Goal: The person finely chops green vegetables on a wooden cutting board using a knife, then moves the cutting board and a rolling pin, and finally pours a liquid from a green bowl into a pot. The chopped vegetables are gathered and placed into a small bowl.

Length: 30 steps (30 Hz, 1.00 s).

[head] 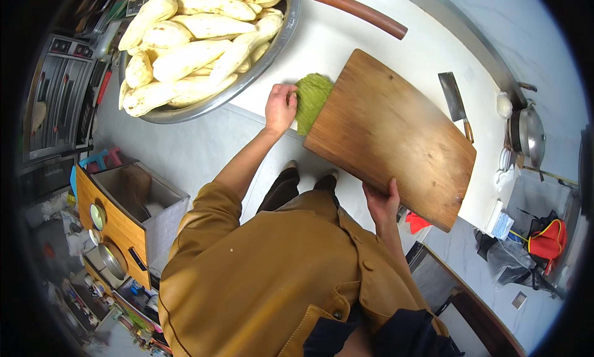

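Observation:
A thick wooden cutting board lies on the white countertop, its near edge jutting out over the counter's front. My right hand grips that near edge at the right, thumb on top and fingers underneath. My left hand holds the edge of a folded green cloth, which lies against the board's left end and seems partly under it. Beyond the board rests a cleaver with a wooden handle. A large metal basin heaped with peeled pale tubers stands at the upper left.
A reddish-brown wooden rod lies along the back of the counter. At the right are a lidded pan and a red and black bag. A wood-fronted drawer cabinet stands at the lower left.

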{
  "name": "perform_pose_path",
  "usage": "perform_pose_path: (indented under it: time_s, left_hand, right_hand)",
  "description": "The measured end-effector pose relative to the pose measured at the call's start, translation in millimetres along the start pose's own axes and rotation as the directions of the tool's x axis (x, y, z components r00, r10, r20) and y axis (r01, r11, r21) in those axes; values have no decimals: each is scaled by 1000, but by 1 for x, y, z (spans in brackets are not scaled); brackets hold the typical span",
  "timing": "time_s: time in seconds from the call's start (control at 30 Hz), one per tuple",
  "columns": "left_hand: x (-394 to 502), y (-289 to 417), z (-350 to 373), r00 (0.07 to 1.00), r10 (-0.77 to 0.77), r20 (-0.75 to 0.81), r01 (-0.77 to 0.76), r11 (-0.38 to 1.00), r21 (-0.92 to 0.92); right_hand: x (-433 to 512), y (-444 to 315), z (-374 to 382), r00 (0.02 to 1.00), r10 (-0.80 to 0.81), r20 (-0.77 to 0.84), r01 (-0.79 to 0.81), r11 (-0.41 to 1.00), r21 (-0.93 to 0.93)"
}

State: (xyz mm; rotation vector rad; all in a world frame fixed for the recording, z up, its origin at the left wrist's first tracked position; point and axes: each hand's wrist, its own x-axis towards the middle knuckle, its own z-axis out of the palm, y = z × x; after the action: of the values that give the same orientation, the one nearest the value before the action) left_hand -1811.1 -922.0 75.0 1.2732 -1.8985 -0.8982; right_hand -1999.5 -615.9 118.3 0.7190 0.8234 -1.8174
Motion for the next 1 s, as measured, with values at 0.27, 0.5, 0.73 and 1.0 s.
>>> perform_pose_path:
  time_s: [0.27,0.5,0.73,1.0]
  left_hand:
    - [8,34,25,974,216,65,-224,959,176]
    - [-19,78,54,840,387,381,-488,845,220]
    - [-33,75,57,746,385,544,-616,709,343]
    - [-17,55,29,759,344,553,-591,720,363]
  right_hand:
    - [34,6,-41,983,177,43,-166,968,-191]
    - [-28,-126,-104,970,-223,-101,-42,251,-967]
    - [19,-262,-147,554,-832,25,40,-3,-999]
    - [42,-242,-139,502,-864,-27,-61,-4,-998]
